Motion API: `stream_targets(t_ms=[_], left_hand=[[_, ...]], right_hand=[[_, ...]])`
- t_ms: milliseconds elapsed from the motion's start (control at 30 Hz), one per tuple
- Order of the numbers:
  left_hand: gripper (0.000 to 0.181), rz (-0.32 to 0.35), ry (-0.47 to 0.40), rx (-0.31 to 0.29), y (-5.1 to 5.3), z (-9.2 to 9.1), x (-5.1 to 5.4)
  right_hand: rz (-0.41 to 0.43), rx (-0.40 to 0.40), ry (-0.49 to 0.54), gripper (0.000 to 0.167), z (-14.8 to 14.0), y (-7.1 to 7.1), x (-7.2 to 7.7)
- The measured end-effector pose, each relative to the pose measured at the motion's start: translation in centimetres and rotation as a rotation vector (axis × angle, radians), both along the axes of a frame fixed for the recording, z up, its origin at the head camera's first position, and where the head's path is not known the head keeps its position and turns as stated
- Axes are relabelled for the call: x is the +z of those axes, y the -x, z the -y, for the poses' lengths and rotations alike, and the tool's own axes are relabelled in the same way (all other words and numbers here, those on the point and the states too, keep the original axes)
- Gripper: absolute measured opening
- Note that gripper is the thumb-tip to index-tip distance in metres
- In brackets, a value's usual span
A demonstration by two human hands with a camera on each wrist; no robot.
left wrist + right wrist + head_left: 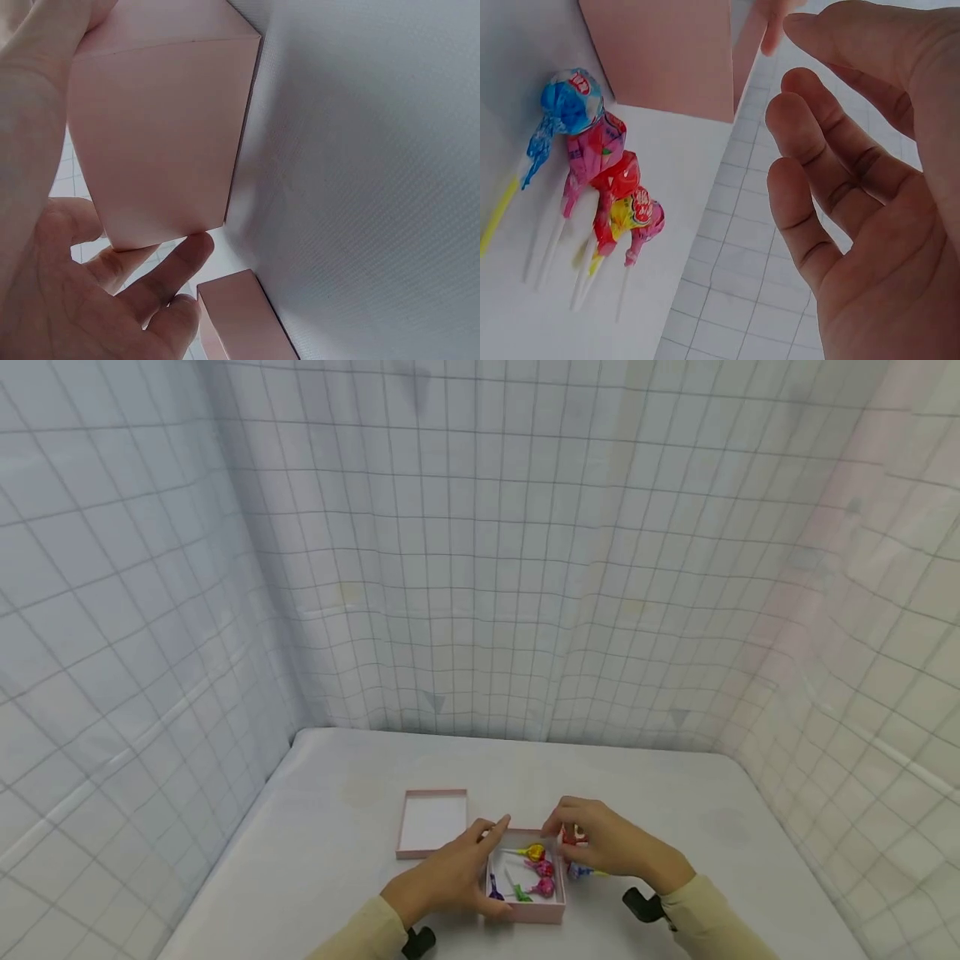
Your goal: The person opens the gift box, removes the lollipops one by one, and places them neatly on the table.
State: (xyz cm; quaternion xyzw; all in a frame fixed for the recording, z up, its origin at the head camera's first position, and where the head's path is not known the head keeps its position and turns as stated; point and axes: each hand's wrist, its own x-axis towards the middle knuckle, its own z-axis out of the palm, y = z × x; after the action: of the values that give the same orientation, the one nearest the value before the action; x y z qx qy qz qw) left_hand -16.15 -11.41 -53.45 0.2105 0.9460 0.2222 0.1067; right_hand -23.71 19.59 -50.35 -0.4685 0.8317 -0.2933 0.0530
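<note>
An open pink box (537, 913) (161, 142) (664, 56) holds several wrapped lollipops, among them a yellow one (536, 852), a pink one (544, 887) and a green one (522, 894). My left hand (450, 878) (97, 300) grips its left side, the thumb at the near edge and the fingers along the far side. Over the box's right edge, my right hand (611, 840) (870, 172) hovers with bent, relaxed fingers and nothing visible between them. Beside the box lie more lollipops, a blue one (574, 101) and a red one (619, 176) among them, partly hidden by that hand in the head view.
A shallow pink lid (433, 822) (247, 315) with a white inside lies behind and left of the box. White cloth covers the table (330, 810), and grid-patterned curtains (480, 568) stand around its back and sides.
</note>
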Motion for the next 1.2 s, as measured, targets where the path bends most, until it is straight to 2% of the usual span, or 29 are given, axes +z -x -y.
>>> stream_targets(t_ms=[267,567,767,1067,1200], left_hand=[[0.132,-0.027,-0.017,-0.028,0.0,0.1,-0.2],[0.135,-0.035,-0.052,-0.055,0.0,0.7,-0.2],[0.134,-0.035,-0.09,-0.067,0.1,1.3,-0.2],[0.127,-0.019,-0.131,-0.072,0.3,1.6,0.2],[0.127,-0.008,-0.146,-0.068,0.3,1.5,0.2]], right_hand=[[0.044,0.078,-0.105,0.021,2.7,-0.5,1.0],[0.018,0.154,-0.27,0.027,5.6,-0.6,0.9],[0.04,0.253,-0.293,0.03,6.9,-0.6,0.8],[0.038,0.32,-0.364,0.031,8.4,-0.2,0.4],[0.001,0.343,-0.389,0.028,8.8,-0.2,0.2]])
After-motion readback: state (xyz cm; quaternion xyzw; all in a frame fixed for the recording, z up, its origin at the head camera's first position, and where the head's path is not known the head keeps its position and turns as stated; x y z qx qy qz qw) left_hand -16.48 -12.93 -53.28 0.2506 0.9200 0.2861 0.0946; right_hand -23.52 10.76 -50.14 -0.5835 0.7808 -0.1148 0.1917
